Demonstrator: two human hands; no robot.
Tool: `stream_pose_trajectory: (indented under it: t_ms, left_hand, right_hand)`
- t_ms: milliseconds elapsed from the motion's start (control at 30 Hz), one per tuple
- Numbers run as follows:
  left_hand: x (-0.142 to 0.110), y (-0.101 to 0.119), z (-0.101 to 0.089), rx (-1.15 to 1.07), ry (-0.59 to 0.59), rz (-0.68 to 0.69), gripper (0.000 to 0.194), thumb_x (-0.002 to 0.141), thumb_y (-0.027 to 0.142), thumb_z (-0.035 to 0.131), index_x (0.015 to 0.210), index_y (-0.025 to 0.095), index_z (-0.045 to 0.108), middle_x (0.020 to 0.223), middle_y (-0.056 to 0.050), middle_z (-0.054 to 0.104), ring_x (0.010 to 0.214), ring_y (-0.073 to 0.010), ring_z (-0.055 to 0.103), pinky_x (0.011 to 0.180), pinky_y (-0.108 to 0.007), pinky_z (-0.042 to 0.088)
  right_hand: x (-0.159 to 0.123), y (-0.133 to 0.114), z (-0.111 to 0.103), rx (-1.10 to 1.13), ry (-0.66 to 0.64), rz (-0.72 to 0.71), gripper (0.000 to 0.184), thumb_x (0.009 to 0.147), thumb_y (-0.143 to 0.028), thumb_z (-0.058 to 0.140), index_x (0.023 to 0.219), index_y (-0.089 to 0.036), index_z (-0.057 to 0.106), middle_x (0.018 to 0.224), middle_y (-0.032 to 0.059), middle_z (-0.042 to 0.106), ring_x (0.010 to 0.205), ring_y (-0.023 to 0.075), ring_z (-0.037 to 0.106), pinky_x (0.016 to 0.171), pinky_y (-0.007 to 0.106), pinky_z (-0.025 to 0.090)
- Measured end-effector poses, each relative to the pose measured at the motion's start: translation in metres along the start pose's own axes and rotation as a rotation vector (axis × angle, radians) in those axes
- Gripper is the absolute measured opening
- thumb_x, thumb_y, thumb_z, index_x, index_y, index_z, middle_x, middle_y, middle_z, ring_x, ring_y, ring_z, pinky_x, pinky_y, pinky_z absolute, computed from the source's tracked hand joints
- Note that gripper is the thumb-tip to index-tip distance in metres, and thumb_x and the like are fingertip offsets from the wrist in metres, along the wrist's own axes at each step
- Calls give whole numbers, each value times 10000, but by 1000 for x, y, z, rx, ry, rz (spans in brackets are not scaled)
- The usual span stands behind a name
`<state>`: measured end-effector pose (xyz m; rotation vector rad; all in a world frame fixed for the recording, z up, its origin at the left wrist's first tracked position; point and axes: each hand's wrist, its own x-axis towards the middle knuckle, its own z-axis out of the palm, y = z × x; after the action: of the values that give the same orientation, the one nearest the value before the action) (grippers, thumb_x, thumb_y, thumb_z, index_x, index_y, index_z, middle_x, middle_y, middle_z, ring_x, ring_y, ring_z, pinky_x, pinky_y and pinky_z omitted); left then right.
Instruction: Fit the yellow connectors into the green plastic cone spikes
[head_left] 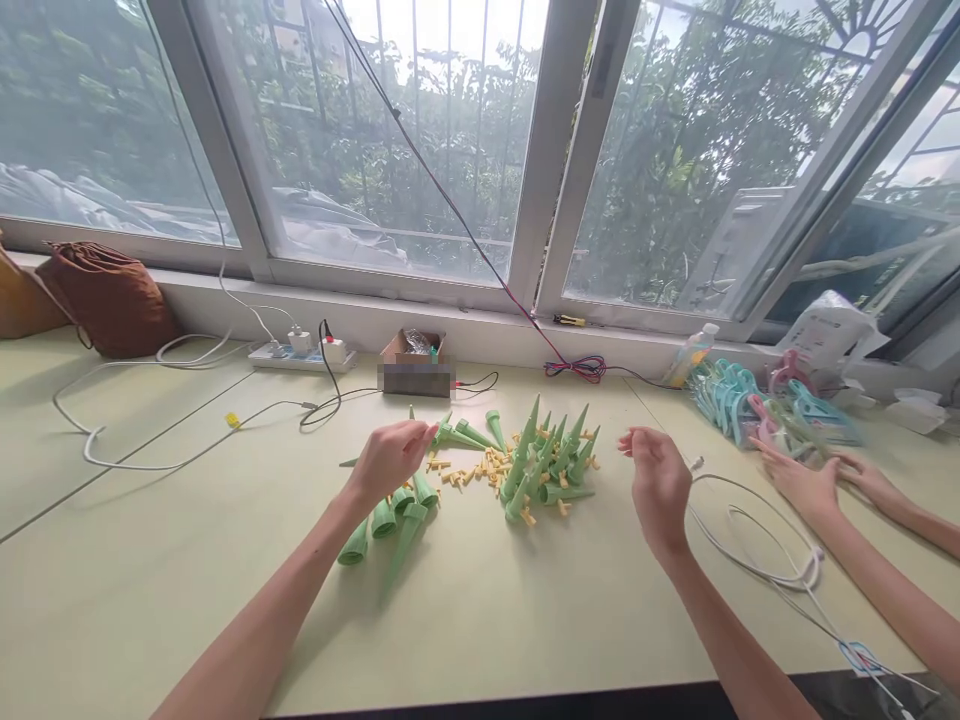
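My left hand (390, 458) hovers over a row of green plastic cone spikes (390, 520) lying on the pale table (187, 570). Its fingers are curled together, with a green spike tip showing just beyond the fingertips; I cannot make out whether it grips it. My right hand (658, 480) is raised to the right of a pile of green spikes (547, 462). Its fingers are loosely bent and apart, with nothing in them. Small yellow plastic pieces (480, 470) lie scattered between the two groups of spikes.
Another person's two hands (825, 485) rest at the right by a heap of turquoise and pink plastic clips (757, 405). A white cable (757, 540) loops beside my right arm. A small cardboard box (416, 365), power strip (300, 355) and brown bag (109, 298) sit near the window.
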<state>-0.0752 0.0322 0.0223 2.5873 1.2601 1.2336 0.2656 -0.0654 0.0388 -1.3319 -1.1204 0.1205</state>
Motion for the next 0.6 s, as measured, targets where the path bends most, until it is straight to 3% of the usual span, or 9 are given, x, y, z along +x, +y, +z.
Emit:
stream_pose_trajectory:
  t_ms: [100,200,267,400,600]
  left_hand:
    - [0,0,4,-6,25,49,419,969,314,462,572,185,430,522,45,356,486,-104,310,516,-230,282]
    - [0,-1,7,-8,60,88,419,970,292,470,569,180,423,513,51,348,473,-95,299,498,-224,274]
    - [-1,-1,8,-2,68,100,411,970,277,475,575,179,421,517,52,352,471,-91,303,498,-222,278]
    - [-2,1,8,0,67,110,412,965,258,480,569,182,394,523,53,326,472,-91,293,498,-222,277]
    - [-3,1,9,-7,50,97,407,963,267,483,574,184,395,520,52,337,470,-94,300,498,-222,276]
  right_hand:
    - [9,39,6,87,-99,201,503,906,-610,488,1120,-162,575,1143,150,670,1033,257,656,925,415,498]
    - [6,76,23,217,-149,390,619,863,-718,446,1142,-190,608,1227,138,660,1157,290,616,1010,439,452]
    - [4,91,36,317,-115,465,634,853,-738,443,1137,-202,628,1266,117,652,1242,280,566,1084,419,398]
    - [-3,99,53,362,-120,507,660,848,-763,407,1123,-219,660,1253,90,671,1251,289,564,1074,438,420]
    - [-11,97,57,421,-176,495,613,831,-765,455,1024,-242,712,1119,56,734,1192,293,605,971,422,511]
